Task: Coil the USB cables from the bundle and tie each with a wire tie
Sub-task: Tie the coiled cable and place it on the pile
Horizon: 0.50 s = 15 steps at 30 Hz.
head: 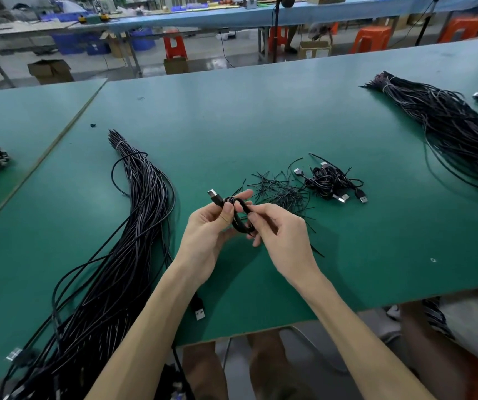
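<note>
L hand [212,226] thumb + fingers pinch the coiled cable [239,219] near its USB plug [214,196]. R hand [278,229] fingers curl round the coil's lower end. Long axis runs upper-left to lower-right btwn hands, above table [261,116]. Can't see a tie on it. Wire ties [281,192] lie just beyond R hand, so R is nearer. Bundle [134,226] sits left.

No text, label, brand or number is legible on anything here.
</note>
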Each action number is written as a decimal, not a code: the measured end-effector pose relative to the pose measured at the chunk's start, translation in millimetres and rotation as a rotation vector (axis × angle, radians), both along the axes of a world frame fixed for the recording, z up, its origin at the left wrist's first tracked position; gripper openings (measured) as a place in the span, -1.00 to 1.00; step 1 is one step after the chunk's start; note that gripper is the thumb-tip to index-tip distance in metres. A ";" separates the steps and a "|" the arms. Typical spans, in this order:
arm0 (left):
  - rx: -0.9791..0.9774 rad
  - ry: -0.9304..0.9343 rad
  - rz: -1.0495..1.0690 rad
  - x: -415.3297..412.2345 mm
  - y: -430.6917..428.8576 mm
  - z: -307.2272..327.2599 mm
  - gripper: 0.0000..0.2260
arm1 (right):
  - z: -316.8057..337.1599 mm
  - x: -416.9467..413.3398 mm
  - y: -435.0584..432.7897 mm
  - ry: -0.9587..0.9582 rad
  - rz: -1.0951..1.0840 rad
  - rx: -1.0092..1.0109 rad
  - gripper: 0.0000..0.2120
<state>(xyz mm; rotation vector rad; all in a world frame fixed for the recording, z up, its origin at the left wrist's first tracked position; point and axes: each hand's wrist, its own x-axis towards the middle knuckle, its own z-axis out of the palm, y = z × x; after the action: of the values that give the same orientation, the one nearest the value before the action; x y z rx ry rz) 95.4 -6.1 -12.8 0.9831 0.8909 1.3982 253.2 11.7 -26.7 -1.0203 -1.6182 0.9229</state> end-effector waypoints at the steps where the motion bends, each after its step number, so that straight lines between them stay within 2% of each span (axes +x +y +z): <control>1: -0.012 -0.014 0.029 0.2 0.5 -0.4 -0.79 | 0.0 -1.3 -0.8 -0.025 0.000 0.032 -0.79; 5: -0.046 -0.063 0.098 2.9 0.1 -1.3 -0.80 | 3.6 -5.1 -5.9 -0.165 0.068 0.096 -0.55; 9: -0.053 -0.067 0.095 4.0 -0.3 -2.1 -0.80 | 3.5 -6.9 -5.1 -0.216 0.017 0.147 -0.63; 13: -0.046 -0.056 0.092 4.0 0.4 -1.5 -0.75 | 2.2 -7.4 -4.8 -0.268 0.002 0.197 -0.60; 15: -0.049 -0.054 0.089 4.6 -0.2 0.3 -0.75 | -1.0 -9.9 -6.8 -0.363 0.002 0.280 -0.55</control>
<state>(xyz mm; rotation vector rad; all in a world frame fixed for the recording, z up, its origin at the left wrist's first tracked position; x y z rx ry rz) 100.0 -6.3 -12.5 0.8731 0.9342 1.4647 243.2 4.9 -27.7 -1.0278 -1.9838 0.5092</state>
